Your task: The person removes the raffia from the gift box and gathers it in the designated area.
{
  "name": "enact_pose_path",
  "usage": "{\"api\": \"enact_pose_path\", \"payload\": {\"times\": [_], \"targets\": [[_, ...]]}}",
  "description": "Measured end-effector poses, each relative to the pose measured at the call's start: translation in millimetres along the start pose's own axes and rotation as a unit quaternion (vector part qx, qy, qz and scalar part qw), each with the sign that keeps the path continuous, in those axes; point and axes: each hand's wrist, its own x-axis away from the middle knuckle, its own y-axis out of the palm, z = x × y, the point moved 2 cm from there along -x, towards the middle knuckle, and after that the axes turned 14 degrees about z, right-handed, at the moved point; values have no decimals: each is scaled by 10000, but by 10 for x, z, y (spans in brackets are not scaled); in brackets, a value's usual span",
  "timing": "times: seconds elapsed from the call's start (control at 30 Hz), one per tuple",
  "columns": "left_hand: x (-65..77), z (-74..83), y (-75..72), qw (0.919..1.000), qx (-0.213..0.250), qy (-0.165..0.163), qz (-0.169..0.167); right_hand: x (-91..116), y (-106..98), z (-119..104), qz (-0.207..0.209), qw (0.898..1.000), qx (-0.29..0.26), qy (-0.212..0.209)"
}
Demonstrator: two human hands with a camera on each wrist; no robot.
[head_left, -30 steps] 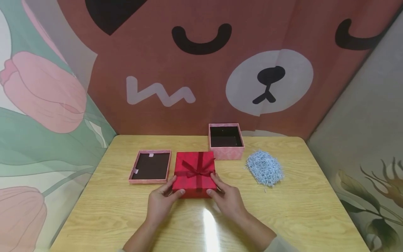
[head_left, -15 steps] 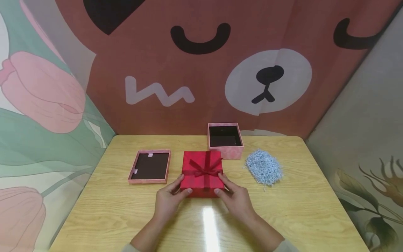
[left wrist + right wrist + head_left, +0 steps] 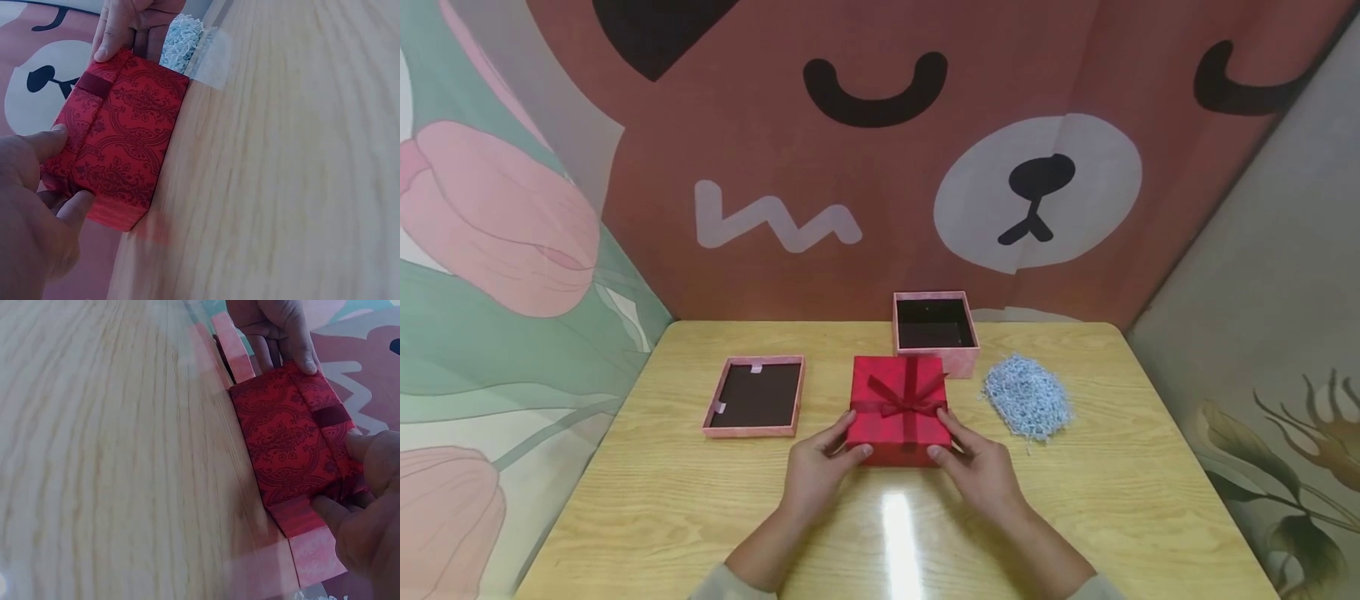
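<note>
Both hands clamp a red gift box (image 3: 898, 408) with a dark red ribbon bow (image 3: 904, 402) on the wooden table (image 3: 1075, 517): the left hand (image 3: 820, 471) pinches its near-left corner, the right hand (image 3: 981, 467) its near-right corner, thumbs on top. The box sits just in front of an open pink box (image 3: 936, 332), between a pink lid (image 3: 755, 397) and pale blue shredded paper (image 3: 1028, 398).

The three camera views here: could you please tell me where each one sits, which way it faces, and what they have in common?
Head: above the table, looking forward and down; both forearms, left hand and right hand grip the red box.
Left wrist: low by the left hand, looking across the red box toward the right hand.
Right wrist: low by the right hand, looking across toward the left hand.
Shared: all show the red box and both hands.
</note>
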Motion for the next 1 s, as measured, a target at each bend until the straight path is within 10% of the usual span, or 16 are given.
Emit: {"api": "enact_pose_path", "payload": {"times": [0.5, 1.0], "targets": [[15, 62, 121, 9995, 94, 297, -37, -71, -148, 74, -68, 9995, -133, -281], [-98, 9, 135, 9888, -1242, 220, -804, -173, -155, 143, -591, 9969, 506, -98]]}}
